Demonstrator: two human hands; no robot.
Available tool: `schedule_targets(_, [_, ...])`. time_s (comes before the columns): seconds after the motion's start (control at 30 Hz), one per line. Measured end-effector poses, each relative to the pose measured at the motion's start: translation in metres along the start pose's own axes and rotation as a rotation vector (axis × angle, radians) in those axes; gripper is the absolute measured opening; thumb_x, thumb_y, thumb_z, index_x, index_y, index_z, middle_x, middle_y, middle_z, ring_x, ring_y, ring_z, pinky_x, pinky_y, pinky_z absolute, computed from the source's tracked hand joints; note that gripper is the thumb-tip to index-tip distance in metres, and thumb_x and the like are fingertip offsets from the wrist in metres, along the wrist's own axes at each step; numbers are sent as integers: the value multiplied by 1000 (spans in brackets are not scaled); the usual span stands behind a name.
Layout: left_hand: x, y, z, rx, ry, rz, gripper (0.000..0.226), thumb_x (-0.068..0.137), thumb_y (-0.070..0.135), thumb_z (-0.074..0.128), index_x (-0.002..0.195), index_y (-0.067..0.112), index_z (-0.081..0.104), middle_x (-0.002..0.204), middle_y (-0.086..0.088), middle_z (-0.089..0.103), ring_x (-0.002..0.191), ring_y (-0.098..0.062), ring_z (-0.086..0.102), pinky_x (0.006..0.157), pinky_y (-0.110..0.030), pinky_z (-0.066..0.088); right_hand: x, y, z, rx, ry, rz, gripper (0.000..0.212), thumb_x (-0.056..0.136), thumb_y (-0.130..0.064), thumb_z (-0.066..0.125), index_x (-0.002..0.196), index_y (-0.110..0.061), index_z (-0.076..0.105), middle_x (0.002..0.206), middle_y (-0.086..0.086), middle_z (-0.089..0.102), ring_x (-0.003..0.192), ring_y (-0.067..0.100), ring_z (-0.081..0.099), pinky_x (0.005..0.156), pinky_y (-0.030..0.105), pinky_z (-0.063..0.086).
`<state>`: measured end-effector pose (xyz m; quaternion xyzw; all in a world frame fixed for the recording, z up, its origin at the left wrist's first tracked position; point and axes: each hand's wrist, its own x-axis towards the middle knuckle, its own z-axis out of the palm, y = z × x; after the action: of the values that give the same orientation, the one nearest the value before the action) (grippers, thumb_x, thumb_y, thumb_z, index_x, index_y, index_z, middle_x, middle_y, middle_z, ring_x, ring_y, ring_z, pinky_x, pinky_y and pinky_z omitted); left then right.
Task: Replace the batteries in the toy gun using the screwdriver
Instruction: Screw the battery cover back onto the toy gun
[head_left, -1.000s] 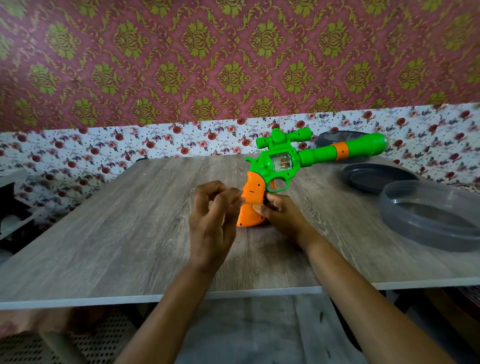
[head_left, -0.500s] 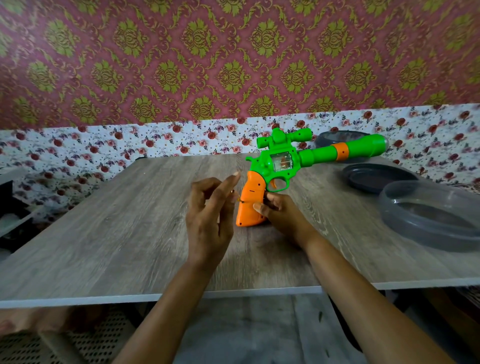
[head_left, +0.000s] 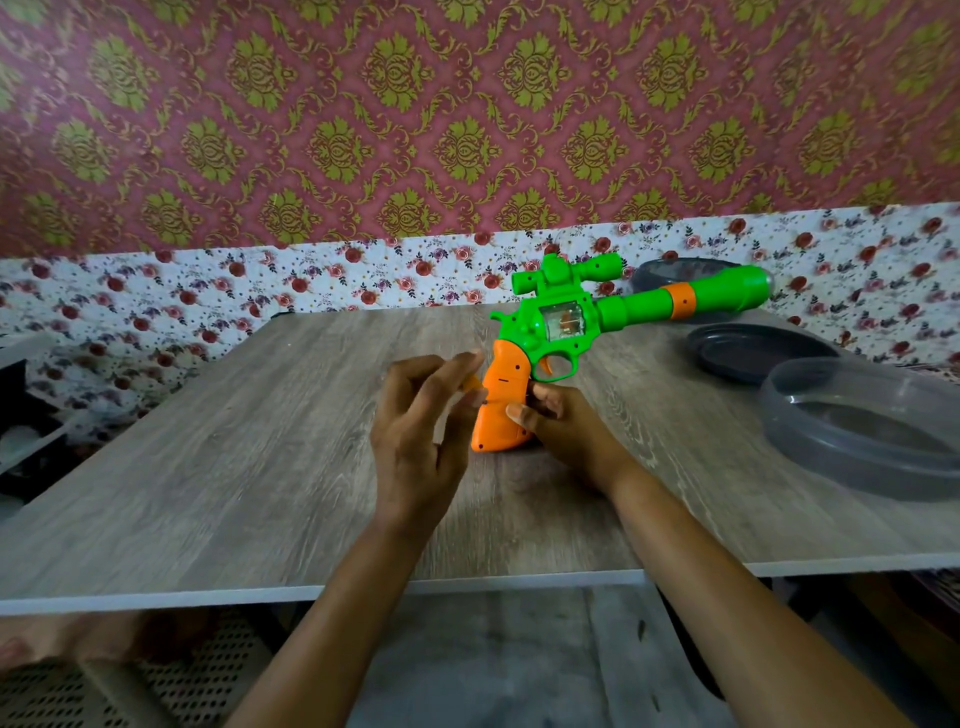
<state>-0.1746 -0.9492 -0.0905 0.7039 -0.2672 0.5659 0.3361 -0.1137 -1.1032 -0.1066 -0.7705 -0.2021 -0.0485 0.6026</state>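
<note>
Toy gun (head_left: 613, 312) stands on its orange grip (head_left: 501, 410) mid-frame, barrel running upper right. My right hand (head_left: 566, 431) pinches that grip; left hand (head_left: 415, 441) just left of it, fingers loose, contents I cannot tell.

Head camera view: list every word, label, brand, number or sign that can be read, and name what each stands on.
None can be read.
The toy gun shows plain green and orange plastic; the small dark marks on its orange grip are too small to read as text.
The wallpaper carries only patterns.
The grey container shows no label.
</note>
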Motion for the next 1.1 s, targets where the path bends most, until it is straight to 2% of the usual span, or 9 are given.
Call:
schedule_targets(0.2, [0,0,0,16,8,-25,36,90,-5,44,116,17,53,109,-1,55,93,-9,56,75,-10,40,1,0,0,-13,9,5,31,90,0,50,121,3,54,121,20,60,114,29,57,93,30,46])
schedule_targets(0.37, [0,1,1,27,12,-8,20,94,16,50,113,17,54,115,-7,52,106,-4,48,82,-9,40,0,-1,0,-4,3,-1,31,90,0,51,121,2,54,120,19,61,106,20,58,88,21,48])
schedule_targets(0.5, [0,-1,0,36,85,-27,14,90,7,53,102,14,54,102,-5,46,93,-3,46,79,-5,36,0,0,1,10,13,-1,31,90,1,51,120,2,55,119,19,61,102,17,57,82,14,48])
schedule_targets(0.67, [1,2,0,20,52,-85,32,94,5,42,125,13,42,117,-7,57,102,-13,59,83,-9,43,1,0,1,12,10,6,31,90,0,51,121,1,55,117,16,61,103,16,57,89,23,49])
schedule_targets(0.73, [1,3,0,26,29,-87,34,95,6,38,128,12,43,123,-11,57,111,-17,58,87,-13,45,0,-1,1,7,7,4,32,90,-1,51,122,1,54,117,13,61,104,16,57,84,15,48])
schedule_targets(0.83, [1,3,1,29,22,-37,32,95,11,42,126,8,48,128,-14,52,122,-5,48,94,-11,40,0,-1,0,-3,2,2,32,90,-2,51,122,0,54,118,15,61,104,16,57,84,15,48])
schedule_targets(0.9, [1,1,1,36,29,4,27,94,15,48,121,10,52,120,-10,48,114,4,45,89,-11,40,0,-2,0,-7,1,3,32,90,-1,51,121,0,55,118,16,62,104,18,57,89,24,49])
schedule_targets(1.0, [-1,-2,1,35,38,-5,21,91,8,50,111,14,53,105,-4,46,91,-3,51,79,-8,40,-1,-3,1,-5,-1,0,31,90,0,51,121,0,55,114,11,62,102,17,57,85,18,49])
schedule_targets(1.1, [-1,0,1,36,41,-26,24,95,9,45,119,12,46,107,0,54,93,-9,54,80,-7,39,-2,-3,1,-8,2,5,30,90,0,51,119,1,56,117,16,62,104,21,58,94,31,48])
